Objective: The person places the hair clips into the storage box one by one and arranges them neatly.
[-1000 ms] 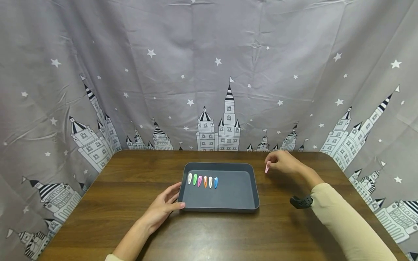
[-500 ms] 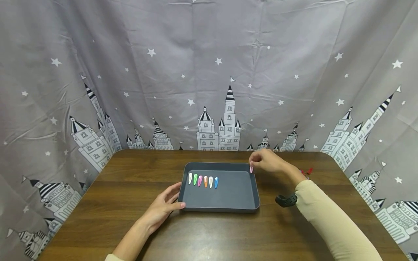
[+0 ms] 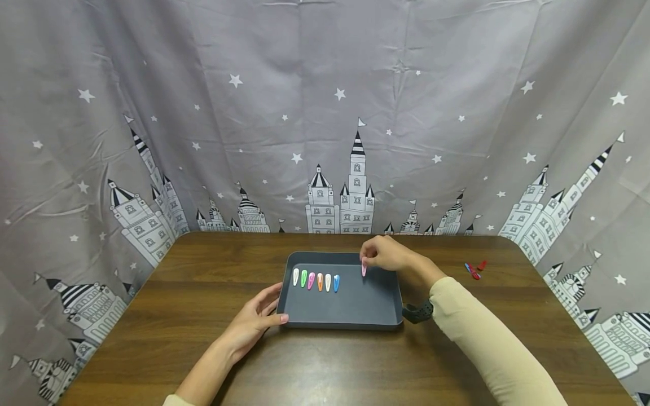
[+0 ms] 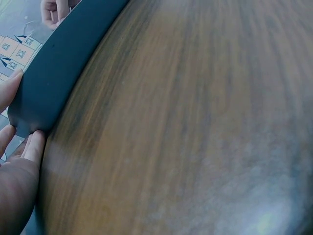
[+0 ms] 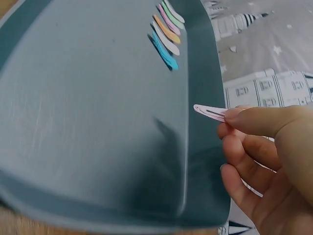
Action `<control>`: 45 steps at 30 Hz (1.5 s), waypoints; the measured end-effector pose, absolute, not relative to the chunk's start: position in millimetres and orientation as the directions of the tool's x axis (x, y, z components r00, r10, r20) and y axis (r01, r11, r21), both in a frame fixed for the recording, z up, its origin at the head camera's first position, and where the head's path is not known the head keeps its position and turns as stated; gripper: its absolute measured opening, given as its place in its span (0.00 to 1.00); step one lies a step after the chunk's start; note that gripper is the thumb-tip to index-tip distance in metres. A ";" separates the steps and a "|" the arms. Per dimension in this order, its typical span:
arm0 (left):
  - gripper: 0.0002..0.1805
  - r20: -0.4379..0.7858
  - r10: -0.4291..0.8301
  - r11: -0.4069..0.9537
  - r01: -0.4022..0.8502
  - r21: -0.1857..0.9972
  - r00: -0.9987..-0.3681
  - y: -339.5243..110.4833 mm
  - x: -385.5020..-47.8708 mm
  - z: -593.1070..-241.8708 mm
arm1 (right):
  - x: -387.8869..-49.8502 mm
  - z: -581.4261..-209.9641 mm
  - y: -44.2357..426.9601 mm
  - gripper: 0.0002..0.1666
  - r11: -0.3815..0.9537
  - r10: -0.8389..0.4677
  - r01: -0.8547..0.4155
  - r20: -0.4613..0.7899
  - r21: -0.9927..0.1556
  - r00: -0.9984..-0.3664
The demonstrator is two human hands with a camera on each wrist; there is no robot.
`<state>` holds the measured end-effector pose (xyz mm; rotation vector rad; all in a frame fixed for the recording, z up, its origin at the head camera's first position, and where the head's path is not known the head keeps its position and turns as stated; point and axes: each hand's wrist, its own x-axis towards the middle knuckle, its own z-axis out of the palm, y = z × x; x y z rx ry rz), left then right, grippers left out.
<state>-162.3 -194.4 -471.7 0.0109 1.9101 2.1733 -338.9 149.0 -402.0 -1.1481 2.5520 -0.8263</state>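
A dark grey tray (image 3: 341,325) stands on the wooden table; my left hand (image 3: 250,323) grips its left side, thumb on the rim near the front corner. In the left wrist view the left hand's fingers (image 4: 33,147) touch the tray wall (image 4: 58,63). My right hand (image 3: 388,254) pinches a pink hair clip (image 3: 363,267) between thumb and fingers above the tray's back right part; the right wrist view shows the clip (image 5: 210,111) held by its end. Several clips stand in a row at the tray's back left, the blue clip (image 3: 336,283) rightmost, a white clip (image 3: 296,277) leftmost.
Several red and blue clips (image 3: 473,270) lie on the table (image 3: 457,361) to the right of the tray, beyond the right forearm. A black band hangs at the right wrist. A grey curtain (image 3: 386,84) with castles and stars hangs behind the table.
My right hand has moved left with the pink clip, from right of the tray to over its inside. The red and blue clips have come into view. The left hand has stayed put.
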 end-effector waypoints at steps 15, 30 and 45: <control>0.45 -0.159 0.195 -0.103 -0.181 0.978 -0.968 -194.9 -162.9 -471.7 | -332.6 -418.6 108.3 0.05 0.550 -0.782 -0.590 -0.116 -0.591 -0.613; 0.45 -0.141 0.194 -0.122 -0.167 0.978 -0.971 -195.3 -162.5 -475.0 | -328.6 -424.3 92.1 0.08 0.605 -0.768 -0.645 -0.128 -0.467 -0.627; 0.45 -0.135 0.190 -0.114 -0.159 0.981 -0.972 -194.2 -161.7 -473.2 | -328.5 -418.9 103.8 0.03 0.607 -0.754 -0.623 -0.111 -0.494 -0.647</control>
